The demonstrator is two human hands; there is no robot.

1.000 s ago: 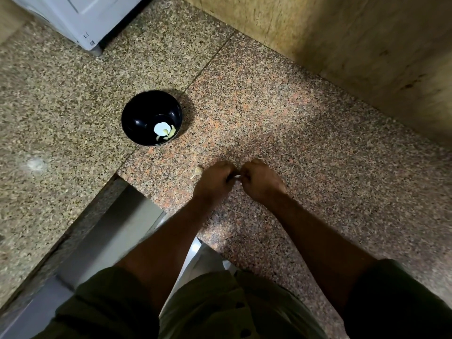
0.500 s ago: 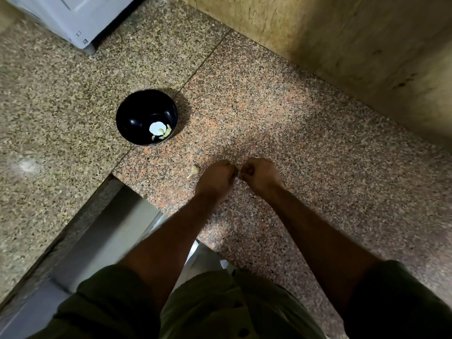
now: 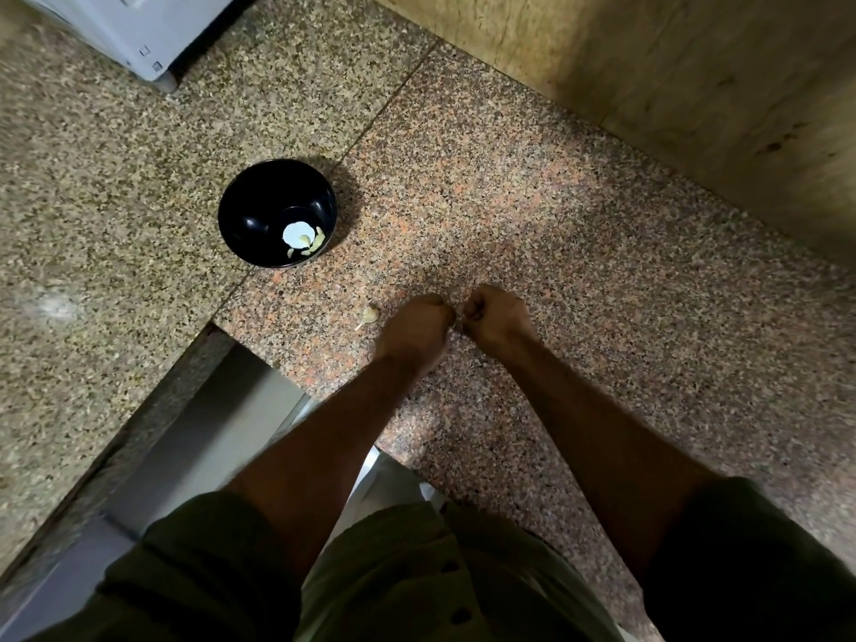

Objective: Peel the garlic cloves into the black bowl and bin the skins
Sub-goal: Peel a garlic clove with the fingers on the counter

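Both hands curled, knuckles together mid-frame: left hand (image 3: 419, 329), right hand (image 3: 495, 317), apparently peeling something hidden between fingers. Black bowl (image 3: 277, 213) upper left on bench (image 3: 579, 271), peeled cloves inside. Unpeeled clove (image 3: 369, 314) beside left hand, likely next.

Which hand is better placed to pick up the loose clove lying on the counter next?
Left. The left hand sits right beside the unpeeled garlic clove; the right hand is on the far side, and would probably have to cross over.
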